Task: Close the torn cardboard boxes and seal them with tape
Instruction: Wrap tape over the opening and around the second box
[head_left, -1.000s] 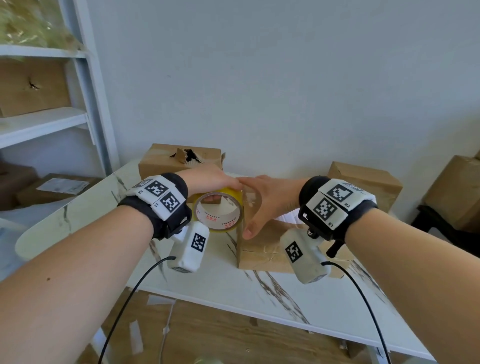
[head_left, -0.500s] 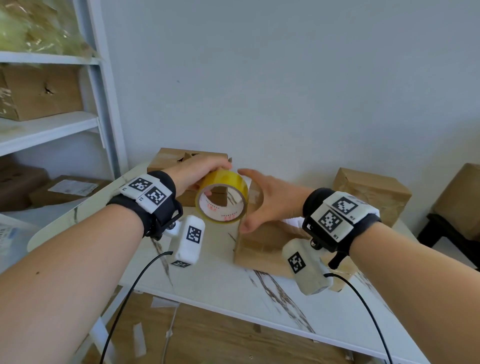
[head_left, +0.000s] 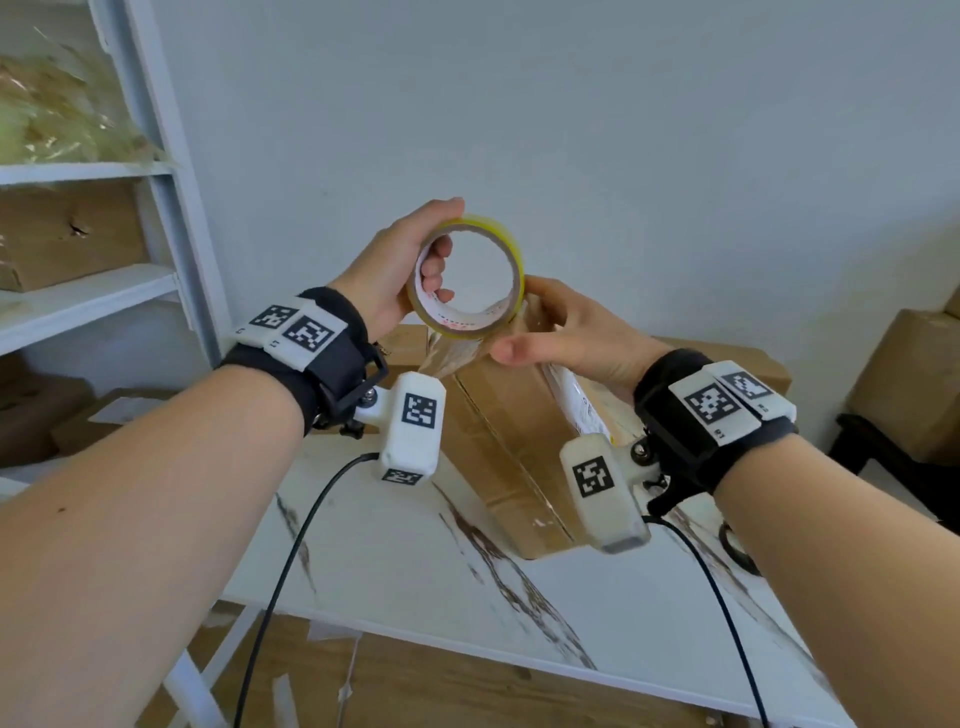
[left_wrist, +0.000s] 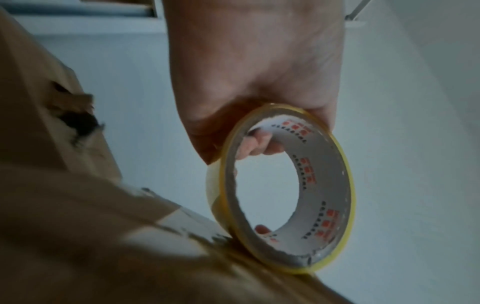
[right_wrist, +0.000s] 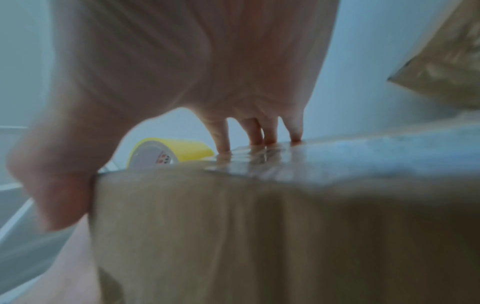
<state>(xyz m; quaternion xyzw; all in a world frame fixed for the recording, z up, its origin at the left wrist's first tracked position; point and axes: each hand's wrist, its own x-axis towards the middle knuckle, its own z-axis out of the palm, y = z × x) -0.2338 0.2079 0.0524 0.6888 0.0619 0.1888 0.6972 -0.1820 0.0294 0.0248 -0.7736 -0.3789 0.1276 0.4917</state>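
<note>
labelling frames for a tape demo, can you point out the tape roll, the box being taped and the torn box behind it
tape roll (head_left: 506, 240): head view, yellow outer band at upper right.
box being taped (head_left: 511, 410): head view, brown upper face.
torn box (left_wrist: 52, 131): left wrist view, cardboard beside the ragged hole.

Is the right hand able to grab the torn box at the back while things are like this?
Probably not yet. The right hand is pressing tape onto the near box, and the tape roll and left hand sit before the torn box.
</note>
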